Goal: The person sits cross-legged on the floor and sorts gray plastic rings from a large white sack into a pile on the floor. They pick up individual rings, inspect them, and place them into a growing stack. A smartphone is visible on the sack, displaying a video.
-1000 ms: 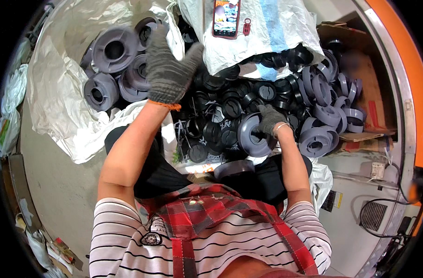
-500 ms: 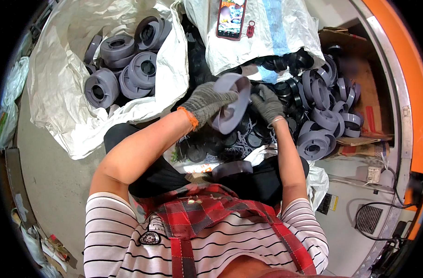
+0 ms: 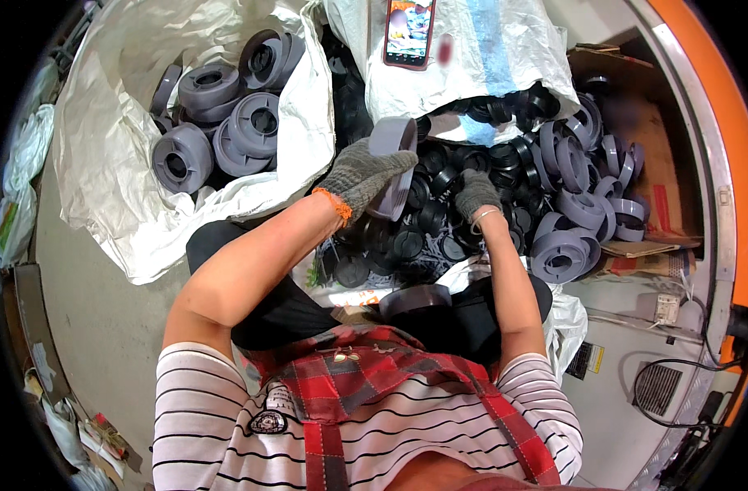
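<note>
Gripping a grey ring [image 3: 397, 139] in the gloved left hand [image 3: 362, 172], tipped up on edge above the left part of a heap of black caps [image 3: 430, 219], just right of the right edge of a white sack [image 3: 112, 180]. Reaching down into the same caps with the gloved right hand [image 3: 476, 196], with fingers curled; cannot tell from above whether closed on a cap or only touching, perhaps because of dark on dark at the fingertips. Called for in any next move, by judgement: a steady hold on the ring's thin wall and a careful pull from so crowded a heap with the right.

Moulded in smooth grey plastic, broad-banded and curved. Squat, round and glossy in the heap, with thin grey slivers [image 3: 470, 237] scattered between. Coarse and ribbed in the knit on both hands, with orange trim at the left wrist.

Inside the crinkled sack: grey flanged parts [image 3: 245, 123] with round centre holes. Past the heap's far edge: a blue-striped sack [image 3: 423, 94] with a phone [image 3: 407, 31] on top. Against the cardboard box [image 3: 660, 147] at right: more grey rings [image 3: 569, 159]. At the heap's near edge, by the lap: one loose grey band [image 3: 415, 300].
</note>
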Action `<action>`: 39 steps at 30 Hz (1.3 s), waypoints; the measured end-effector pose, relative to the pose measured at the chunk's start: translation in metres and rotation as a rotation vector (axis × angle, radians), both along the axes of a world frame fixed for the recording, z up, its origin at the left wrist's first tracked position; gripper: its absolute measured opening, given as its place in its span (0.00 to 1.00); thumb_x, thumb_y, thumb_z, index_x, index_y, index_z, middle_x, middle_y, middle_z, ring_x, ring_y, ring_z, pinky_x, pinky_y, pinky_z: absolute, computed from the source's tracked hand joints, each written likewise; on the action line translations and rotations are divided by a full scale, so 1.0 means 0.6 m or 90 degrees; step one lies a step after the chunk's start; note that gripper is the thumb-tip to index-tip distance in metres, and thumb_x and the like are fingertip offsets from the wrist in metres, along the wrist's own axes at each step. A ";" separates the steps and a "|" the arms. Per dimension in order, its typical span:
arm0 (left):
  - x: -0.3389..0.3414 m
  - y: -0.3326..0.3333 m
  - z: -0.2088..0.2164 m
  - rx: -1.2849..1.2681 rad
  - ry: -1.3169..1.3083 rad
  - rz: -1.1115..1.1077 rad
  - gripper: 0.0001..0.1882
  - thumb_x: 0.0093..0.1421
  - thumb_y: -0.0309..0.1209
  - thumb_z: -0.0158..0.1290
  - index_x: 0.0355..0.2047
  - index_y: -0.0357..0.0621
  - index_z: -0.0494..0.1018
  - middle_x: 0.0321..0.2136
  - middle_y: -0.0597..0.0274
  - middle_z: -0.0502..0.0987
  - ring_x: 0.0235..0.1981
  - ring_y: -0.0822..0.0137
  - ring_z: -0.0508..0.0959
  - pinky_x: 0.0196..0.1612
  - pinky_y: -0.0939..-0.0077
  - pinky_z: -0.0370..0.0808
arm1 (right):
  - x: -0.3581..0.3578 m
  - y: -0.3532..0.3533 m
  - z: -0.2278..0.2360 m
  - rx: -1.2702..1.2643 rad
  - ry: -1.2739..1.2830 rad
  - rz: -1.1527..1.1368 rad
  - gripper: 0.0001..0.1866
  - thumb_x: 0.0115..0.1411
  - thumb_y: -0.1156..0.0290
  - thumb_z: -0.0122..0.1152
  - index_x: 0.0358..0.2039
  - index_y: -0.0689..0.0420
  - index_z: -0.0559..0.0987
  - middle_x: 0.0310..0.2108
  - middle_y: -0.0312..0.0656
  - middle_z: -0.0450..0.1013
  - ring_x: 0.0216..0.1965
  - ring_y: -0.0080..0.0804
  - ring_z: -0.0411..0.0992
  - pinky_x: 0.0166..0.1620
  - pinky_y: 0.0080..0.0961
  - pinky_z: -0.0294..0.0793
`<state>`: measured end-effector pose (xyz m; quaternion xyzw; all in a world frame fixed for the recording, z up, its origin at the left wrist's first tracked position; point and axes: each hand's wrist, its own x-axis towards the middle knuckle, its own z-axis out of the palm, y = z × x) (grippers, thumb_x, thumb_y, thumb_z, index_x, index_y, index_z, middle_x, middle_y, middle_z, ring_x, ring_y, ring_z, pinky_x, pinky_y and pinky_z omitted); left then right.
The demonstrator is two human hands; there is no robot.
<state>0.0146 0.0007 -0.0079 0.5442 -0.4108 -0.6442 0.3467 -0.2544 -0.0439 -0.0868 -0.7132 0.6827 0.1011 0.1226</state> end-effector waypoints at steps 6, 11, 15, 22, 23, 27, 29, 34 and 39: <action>-0.015 0.013 -0.018 0.102 0.332 0.024 0.17 0.56 0.35 0.57 0.42 0.37 0.72 0.32 0.58 0.77 0.31 0.66 0.78 0.34 0.71 0.77 | 0.075 0.078 0.132 -0.425 -0.313 0.158 0.26 0.47 0.62 0.68 0.42 0.64 0.73 0.42 0.54 0.70 0.47 0.50 0.68 0.50 0.37 0.68; -0.017 0.016 -0.033 -0.029 0.272 -0.057 0.17 0.56 0.35 0.58 0.41 0.37 0.73 0.31 0.61 0.77 0.30 0.71 0.77 0.33 0.76 0.77 | 0.092 0.098 0.123 -0.156 -0.539 0.159 0.31 0.45 0.63 0.69 0.49 0.62 0.71 0.50 0.55 0.67 0.52 0.50 0.66 0.54 0.36 0.66; -0.021 0.020 0.010 -0.125 0.059 -0.188 0.19 0.55 0.38 0.59 0.41 0.38 0.73 0.30 0.64 0.77 0.28 0.75 0.75 0.30 0.78 0.74 | 0.089 0.102 0.143 -0.192 -0.453 0.143 0.40 0.39 0.64 0.71 0.53 0.61 0.66 0.48 0.51 0.67 0.49 0.48 0.67 0.51 0.36 0.68; -0.007 0.020 0.008 -0.055 0.098 -0.232 0.20 0.56 0.39 0.58 0.42 0.37 0.73 0.30 0.64 0.76 0.27 0.75 0.75 0.31 0.78 0.75 | 0.094 0.117 0.125 -0.283 -0.377 0.296 0.42 0.34 0.63 0.73 0.50 0.61 0.64 0.46 0.53 0.64 0.49 0.50 0.65 0.51 0.38 0.67; -0.007 0.021 0.002 -0.043 0.135 -0.224 0.20 0.56 0.39 0.58 0.43 0.37 0.72 0.30 0.64 0.76 0.27 0.75 0.75 0.31 0.78 0.75 | 0.091 0.117 0.124 -0.252 -0.396 0.304 0.43 0.34 0.63 0.74 0.51 0.61 0.64 0.47 0.53 0.64 0.51 0.51 0.63 0.53 0.40 0.66; -0.012 0.027 0.002 -0.106 0.114 -0.206 0.23 0.55 0.41 0.59 0.45 0.37 0.71 0.31 0.63 0.77 0.27 0.76 0.75 0.31 0.78 0.74 | 0.108 0.129 0.131 -0.261 -0.461 0.219 0.38 0.40 0.62 0.72 0.50 0.61 0.66 0.45 0.50 0.67 0.48 0.45 0.67 0.51 0.39 0.68; -0.015 0.033 0.023 -0.244 -0.014 -0.226 0.27 0.54 0.43 0.60 0.48 0.37 0.69 0.34 0.59 0.77 0.32 0.74 0.75 0.36 0.76 0.75 | 0.091 0.116 0.104 0.127 -0.838 -0.186 0.34 0.44 0.61 0.70 0.49 0.61 0.67 0.41 0.48 0.70 0.45 0.40 0.69 0.49 0.36 0.70; -0.017 0.028 0.010 -0.240 -0.023 -0.156 0.33 0.51 0.43 0.61 0.51 0.36 0.66 0.40 0.56 0.75 0.40 0.69 0.74 0.46 0.72 0.72 | 0.095 0.133 0.126 0.099 -0.598 0.012 0.24 0.59 0.57 0.58 0.49 0.61 0.70 0.36 0.42 0.74 0.36 0.31 0.73 0.40 0.24 0.73; -0.021 0.038 0.031 -0.400 -0.060 -0.093 0.35 0.49 0.42 0.62 0.54 0.37 0.64 0.42 0.54 0.74 0.41 0.68 0.74 0.45 0.71 0.72 | 0.080 0.126 0.130 0.312 -0.783 -0.200 0.27 0.54 0.53 0.61 0.46 0.61 0.72 0.35 0.48 0.75 0.37 0.39 0.74 0.41 0.30 0.73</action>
